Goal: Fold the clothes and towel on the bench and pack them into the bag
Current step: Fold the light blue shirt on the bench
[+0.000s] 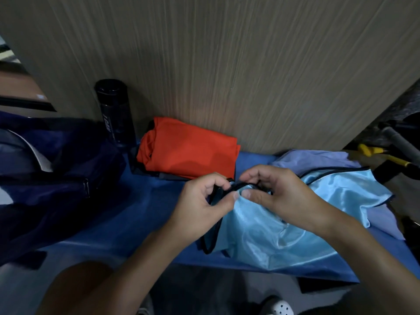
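Note:
A shiny light-blue garment with dark trim lies crumpled on the blue-covered bench. My left hand and my right hand both pinch its dark-edged hem at the middle of the bench, fingertips nearly touching. A folded orange garment rests against the wall behind my hands, on top of something dark. A lavender cloth lies under and behind the light-blue garment at the right. The dark navy bag sits at the left end of the bench.
A black bottle stands upright between the bag and the orange garment, against the wood-grain wall. Yellow-handled equipment is beyond the bench's right end. A shoe shows on the floor below.

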